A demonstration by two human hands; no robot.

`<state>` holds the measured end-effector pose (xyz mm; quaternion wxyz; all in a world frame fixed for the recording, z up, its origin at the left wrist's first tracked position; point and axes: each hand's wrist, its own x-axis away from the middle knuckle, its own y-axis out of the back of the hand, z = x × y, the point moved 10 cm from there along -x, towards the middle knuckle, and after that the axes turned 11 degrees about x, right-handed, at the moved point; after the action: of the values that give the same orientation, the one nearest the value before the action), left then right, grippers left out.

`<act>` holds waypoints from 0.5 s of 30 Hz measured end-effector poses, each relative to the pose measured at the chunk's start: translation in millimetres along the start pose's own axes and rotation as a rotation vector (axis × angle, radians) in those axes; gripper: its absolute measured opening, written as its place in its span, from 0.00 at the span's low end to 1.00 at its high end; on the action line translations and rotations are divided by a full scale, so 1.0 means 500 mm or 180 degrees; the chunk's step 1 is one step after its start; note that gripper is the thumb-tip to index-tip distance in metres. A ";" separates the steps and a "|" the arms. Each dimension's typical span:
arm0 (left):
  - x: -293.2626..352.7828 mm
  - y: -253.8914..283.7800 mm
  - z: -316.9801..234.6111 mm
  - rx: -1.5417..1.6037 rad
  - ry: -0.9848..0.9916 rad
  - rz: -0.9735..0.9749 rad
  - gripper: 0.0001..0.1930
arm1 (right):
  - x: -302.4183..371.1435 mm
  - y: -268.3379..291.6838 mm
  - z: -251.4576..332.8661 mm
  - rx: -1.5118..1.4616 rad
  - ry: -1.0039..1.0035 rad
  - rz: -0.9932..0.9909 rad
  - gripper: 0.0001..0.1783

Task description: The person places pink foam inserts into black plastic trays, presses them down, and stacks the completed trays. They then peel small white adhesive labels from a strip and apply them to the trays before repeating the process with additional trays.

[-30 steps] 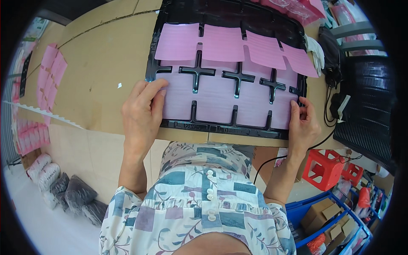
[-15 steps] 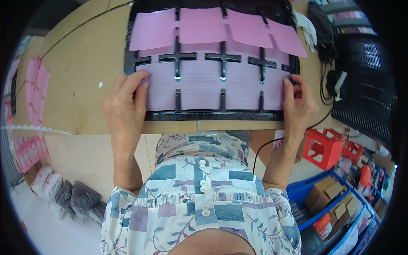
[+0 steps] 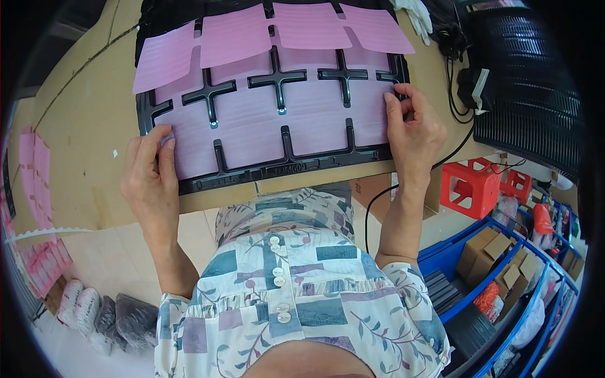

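Observation:
A black plastic tray (image 3: 279,169) with raised cross-shaped dividers lies on the brown work surface in front of me. Over its near part spreads a pale purple-pink sheet (image 3: 252,140), thin and ribbed, with dividers showing through slots in it. Brighter pink flaps (image 3: 236,36) lie in a row over the far half, their near edges lifted. My left hand (image 3: 151,173) is at the sheet's left edge, thumb and forefinger closed on it. At the right edge my right hand (image 3: 414,129) pinches the sheet the same way, other fingers curled. Exact fingertip contact is partly hidden.
Right of the tray are a white glove (image 3: 416,17), black cables (image 3: 450,88) and ribbed black trays (image 3: 532,94). More pink sheets (image 3: 36,173) hang at the far left. Below on the right stand a red stool (image 3: 467,189) and blue-framed shelving with cardboard boxes (image 3: 485,252).
The whole view has shifted and turned slightly, so the tray now appears further left and slanted. Both hands stay at the sheet's edges.

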<state>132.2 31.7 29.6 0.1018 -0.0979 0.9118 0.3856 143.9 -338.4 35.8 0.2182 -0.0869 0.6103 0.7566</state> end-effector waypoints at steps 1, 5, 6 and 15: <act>0.002 -0.001 0.001 -0.0036 -0.0039 -0.0010 0.07 | 0.001 0.001 0.002 0.0055 0.0031 -0.0006 0.09; 0.008 0.004 -0.008 -0.0113 -0.0310 -0.0209 0.08 | 0.001 0.008 0.020 0.0244 0.0171 -0.0071 0.09; 0.009 0.002 -0.010 -0.0215 -0.0311 -0.0159 0.08 | 0.000 0.012 0.024 0.0284 0.0194 -0.0092 0.10; 0.037 0.010 -0.071 -0.0682 -0.0779 0.0178 0.15 | 0.026 0.052 0.052 0.0537 0.1027 -0.0086 0.17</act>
<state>109.2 7.6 52.2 0.1904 -0.0351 0.8486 0.4924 124.3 -314.7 60.1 0.1342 -0.1967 0.6975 0.6759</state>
